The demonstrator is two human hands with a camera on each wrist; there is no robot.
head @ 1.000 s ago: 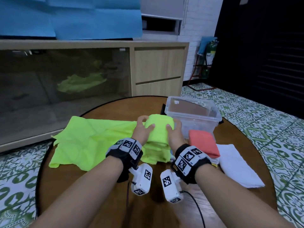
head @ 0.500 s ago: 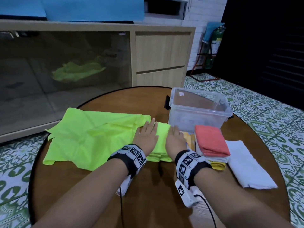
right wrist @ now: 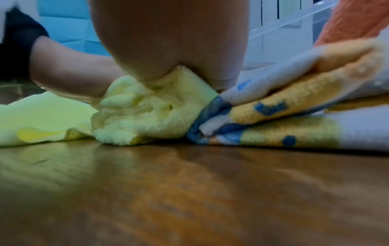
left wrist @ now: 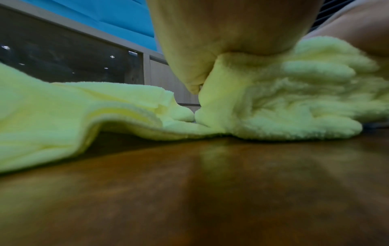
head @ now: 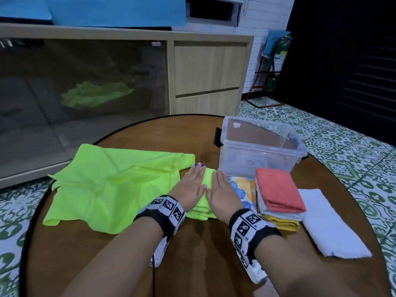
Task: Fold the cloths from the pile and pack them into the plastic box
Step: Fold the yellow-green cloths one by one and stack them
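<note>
Lower centre of the head view: your left hand and right hand lie flat, side by side, fingers straight, both pressing down on the folded lime-green microfibre cloth. Nothing is gripped; the palms only flatten the bundle. Both wrist views confirm it: heel of each hand sinks into the stacked fluffy layers.

The bundle's long axis runs away from you, from the near edge between your wrists up toward the fingertips. Its far end sits just short of the clear plastic box, which stands open in the upper right of centre, ahead of and to the right of your right hand. Your right hand is the nearer one to the box.

Right of the bundle, touching it, lies a folded cloth with a blue-and-orange print; the right wrist view shows the two edges butted together. Beyond that, a folded coral cloth tops a small stack, and a folded white cloth lies at right. Left of your hands a loose lime-green cloth spreads over the round wooden table.

Judgement: the box looks empty, so packing has not begun. The lift likely goes forward and right, a short carry, keeping the long axis in line with the box.
</note>
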